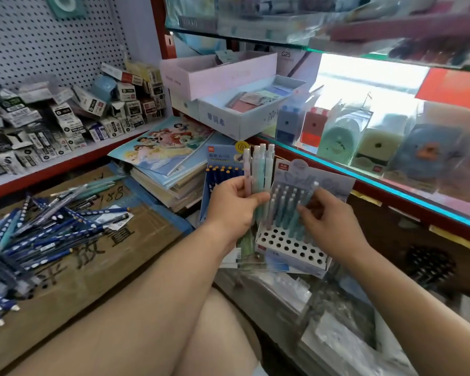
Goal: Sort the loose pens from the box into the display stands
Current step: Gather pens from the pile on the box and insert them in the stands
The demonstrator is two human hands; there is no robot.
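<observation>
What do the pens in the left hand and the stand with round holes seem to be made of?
Pens: probably plastic, with matte pastel barrels that look slightly translucent. Stand: likely printed cardboard, judging by its thin folded edges, its white punched top and its flat printed backing card.

The person's left hand [234, 204] and right hand [329, 221] were bare, the broad left forearm [147, 280] and right forearm [407, 294] uncovered to the frame's edge, and the rounded leg [220, 329] between them too blurred to tell cloth from skin.
</observation>
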